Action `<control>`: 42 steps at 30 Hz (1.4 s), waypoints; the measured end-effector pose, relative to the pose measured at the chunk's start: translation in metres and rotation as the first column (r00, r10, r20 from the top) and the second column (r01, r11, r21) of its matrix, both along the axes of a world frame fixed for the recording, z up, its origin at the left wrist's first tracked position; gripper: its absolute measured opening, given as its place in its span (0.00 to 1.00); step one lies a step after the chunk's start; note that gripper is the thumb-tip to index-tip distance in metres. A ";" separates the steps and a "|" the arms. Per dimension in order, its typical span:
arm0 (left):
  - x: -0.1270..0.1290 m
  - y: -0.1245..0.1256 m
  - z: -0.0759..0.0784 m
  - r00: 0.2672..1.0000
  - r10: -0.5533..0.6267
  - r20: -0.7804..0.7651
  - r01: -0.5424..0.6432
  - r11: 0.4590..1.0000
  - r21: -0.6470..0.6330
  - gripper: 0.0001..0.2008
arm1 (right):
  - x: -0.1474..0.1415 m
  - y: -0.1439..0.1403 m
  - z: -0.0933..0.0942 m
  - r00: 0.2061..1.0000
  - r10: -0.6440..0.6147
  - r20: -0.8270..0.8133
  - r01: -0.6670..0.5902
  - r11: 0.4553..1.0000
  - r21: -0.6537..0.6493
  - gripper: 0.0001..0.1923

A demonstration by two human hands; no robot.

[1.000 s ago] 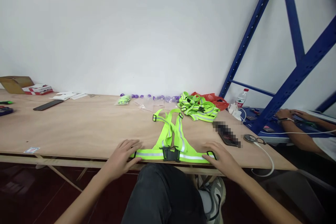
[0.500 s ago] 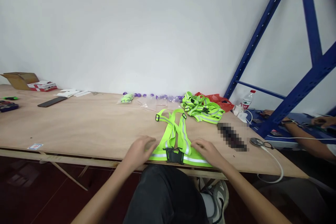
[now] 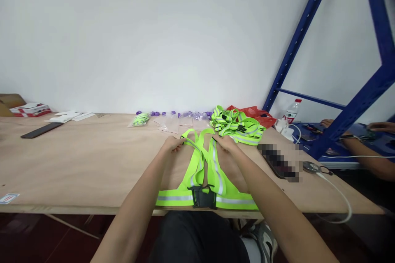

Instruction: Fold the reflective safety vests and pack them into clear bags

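A neon-green reflective vest [image 3: 218, 168] made of straps with silver stripes lies flat on the table in front of me. Its straps cross in the middle, and a black buckle [image 3: 203, 197] sits on the waist band at the table's front edge. My left hand [image 3: 173, 144] pinches the upper left strap by its black slider. On the other side, my right hand [image 3: 226, 143] has its fingers closed on the upper right strap, covering most of the slider there.
Behind the vest lies a pile of green reflective straps [image 3: 240, 128] beside a red plastic bag [image 3: 254, 114]. Clear plastic bags [image 3: 169, 123] and a bagged strap bundle [image 3: 141, 119] line the wall. A phone [image 3: 273, 160], cable, bottle [image 3: 291, 111] and blue rack [image 3: 302, 37] stand right, near another person's arms.
Both my hands have moved forward from beside the waist band to the upper straps and taken hold of them. The view has shifted slightly to the right.
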State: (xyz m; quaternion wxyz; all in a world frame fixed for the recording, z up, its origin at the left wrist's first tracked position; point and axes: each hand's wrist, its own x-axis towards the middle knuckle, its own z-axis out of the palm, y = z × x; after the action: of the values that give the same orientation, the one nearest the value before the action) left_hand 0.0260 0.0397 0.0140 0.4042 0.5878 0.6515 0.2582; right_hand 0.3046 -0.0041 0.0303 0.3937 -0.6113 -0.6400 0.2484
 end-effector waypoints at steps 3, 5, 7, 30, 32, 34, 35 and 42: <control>0.007 0.015 -0.004 0.999 0.020 -0.042 -0.020 1.000 -0.002 0.23 | -0.007 0.021 -0.007 0.997 -0.079 -0.023 0.077 0.994 -0.077 0.18; 0.010 0.023 -0.004 0.997 0.032 -0.071 -0.032 0.999 0.004 0.22 | -0.012 0.032 -0.011 0.992 -0.119 -0.032 0.115 0.986 -0.120 0.17; 0.015 0.030 -0.004 0.995 0.043 -0.089 -0.043 0.999 0.006 0.20 | -0.016 0.041 -0.012 0.987 -0.157 -0.038 0.150 0.977 -0.153 0.17; 0.020 0.017 0.088 0.733 0.049 0.679 -0.314 0.909 0.274 0.30 | 0.015 0.013 0.095 0.993 -0.075 -0.088 0.078 0.996 0.030 0.19; 0.022 0.007 0.100 0.713 -0.011 0.701 -0.305 0.895 0.325 0.29 | 0.017 0.004 0.105 0.995 -0.010 -0.100 0.012 1.000 0.020 0.18; 0.024 -0.004 0.115 0.698 -0.123 0.705 -0.252 0.880 0.403 0.28 | 0.019 -0.005 0.117 0.992 0.057 -0.112 -0.055 0.998 0.016 0.19; 0.025 -0.010 0.123 0.691 -0.196 0.696 -0.215 0.863 0.456 0.28 | 0.020 -0.010 0.123 0.990 0.083 -0.117 -0.082 0.996 0.020 0.19; 0.024 -0.034 0.172 0.702 -0.313 0.640 -0.153 0.811 0.565 0.24 | 0.008 -0.029 0.155 0.986 0.081 -0.147 -0.054 0.982 0.183 0.24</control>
State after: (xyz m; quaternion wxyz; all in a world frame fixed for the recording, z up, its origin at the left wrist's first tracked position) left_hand 0.0501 0.0058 0.1863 0.4347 0.5658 0.3070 0.6298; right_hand 0.3122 -0.0330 0.1855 0.4864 -0.5306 -0.6477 0.2497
